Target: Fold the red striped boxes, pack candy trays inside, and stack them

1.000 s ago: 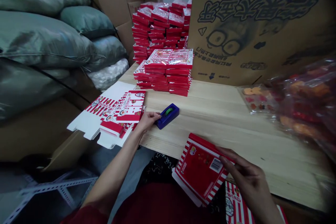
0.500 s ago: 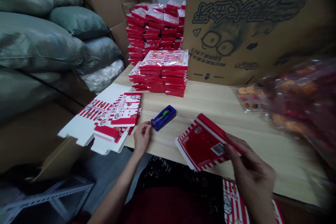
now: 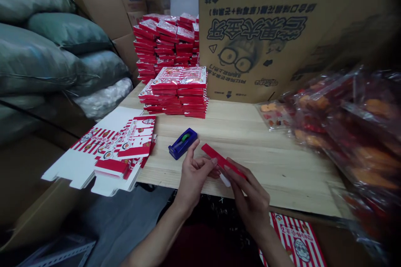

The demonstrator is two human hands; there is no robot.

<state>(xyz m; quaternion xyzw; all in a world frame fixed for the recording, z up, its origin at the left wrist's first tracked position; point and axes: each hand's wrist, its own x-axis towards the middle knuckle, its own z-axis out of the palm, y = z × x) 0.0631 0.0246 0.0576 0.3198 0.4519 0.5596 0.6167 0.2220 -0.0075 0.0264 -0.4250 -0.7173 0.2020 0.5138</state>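
We find the red carton [image 3: 216, 155] above the front edge of the wooden table [image 3: 238, 122], tilted so that a narrow red side faces us, with a white flap [image 3: 224, 180] hanging below it. The right hand [image 3: 252, 194] holds the carton at its right end, fingers closed along the red side. The left hand [image 3: 194, 172] is at the carton's other end: 1 finger points up, the thumb tip meets the red side, and the remaining fingers curl beneath. We cannot tell whether these left fingers grip the carton or anything else.

Just beyond the left hand we note a blue tape dispenser [image 3: 179, 149] with a green roll [image 3: 185, 137], apart from both hands. To its left lie flat printed carton blanks [image 3: 134, 137], overlapping in a pile. Behind the dispenser stands a stack of red-and-white cartons [image 3: 177, 91], with a taller stack [image 3: 166, 37] at its back. We record a large cardboard box [image 3: 250, 71] at the rear, its print upside down, and clear bags of orange and red pieces [image 3: 354, 142] at right. Below the table's edge, at lower right, we see a striped carton [image 3: 299, 238].
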